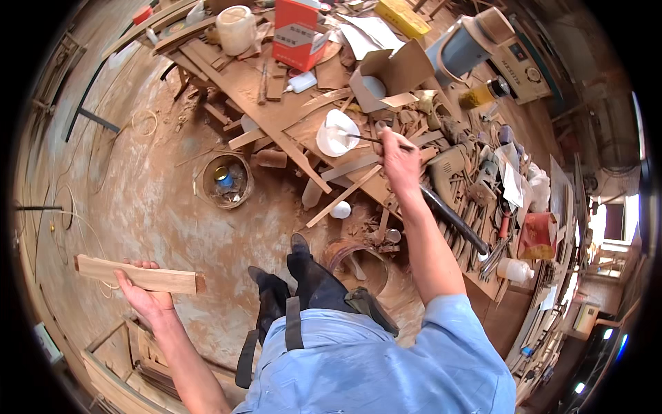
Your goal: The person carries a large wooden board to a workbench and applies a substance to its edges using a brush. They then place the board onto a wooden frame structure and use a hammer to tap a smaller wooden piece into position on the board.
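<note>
My left hand (146,293) is closed around a short pale wooden board (138,274), held out at the left above the floor. The board's ends look darker and reddish. On the right, my right hand (400,162) grips a thin dark stick (369,139). Its far end reaches into a white cup (336,135) at the near edge of the cluttered workbench (289,141). Something white lies inside the cup, and it hides the stick's tip.
An open cardboard box (393,72), a red box (296,34) and a white tub (236,31) stand farther back. Power tools (452,162) and wood scraps crowd the bench's right side. Buckets stand on the floor, one (224,181) left of the bench, another (358,269) by my legs.
</note>
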`<act>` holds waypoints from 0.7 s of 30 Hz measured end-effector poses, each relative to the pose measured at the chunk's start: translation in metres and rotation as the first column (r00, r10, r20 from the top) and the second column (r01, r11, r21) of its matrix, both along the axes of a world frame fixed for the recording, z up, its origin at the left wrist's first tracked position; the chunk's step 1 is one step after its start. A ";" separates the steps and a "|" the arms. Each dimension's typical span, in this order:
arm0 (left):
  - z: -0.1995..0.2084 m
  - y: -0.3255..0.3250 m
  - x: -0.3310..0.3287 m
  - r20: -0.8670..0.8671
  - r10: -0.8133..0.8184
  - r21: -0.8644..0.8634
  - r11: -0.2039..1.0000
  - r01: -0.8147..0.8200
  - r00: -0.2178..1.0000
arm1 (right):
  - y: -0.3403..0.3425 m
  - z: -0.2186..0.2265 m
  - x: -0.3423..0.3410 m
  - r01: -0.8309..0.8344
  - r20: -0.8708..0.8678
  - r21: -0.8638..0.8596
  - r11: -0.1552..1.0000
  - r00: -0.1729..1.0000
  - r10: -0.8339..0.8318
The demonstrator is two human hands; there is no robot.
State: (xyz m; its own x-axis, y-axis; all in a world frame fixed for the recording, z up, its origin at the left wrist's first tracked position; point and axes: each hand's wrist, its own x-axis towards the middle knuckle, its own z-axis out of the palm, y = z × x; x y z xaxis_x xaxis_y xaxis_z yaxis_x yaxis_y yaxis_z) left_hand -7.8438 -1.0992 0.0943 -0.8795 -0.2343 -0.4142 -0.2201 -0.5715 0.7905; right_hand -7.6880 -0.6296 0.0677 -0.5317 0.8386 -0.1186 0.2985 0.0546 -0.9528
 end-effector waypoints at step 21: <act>-0.027 0.018 0.009 0.267 -0.003 0.209 0.976 -0.055 0.964 | 0.094 -0.087 0.204 -0.747 0.948 0.302 0.593 0.302 -0.102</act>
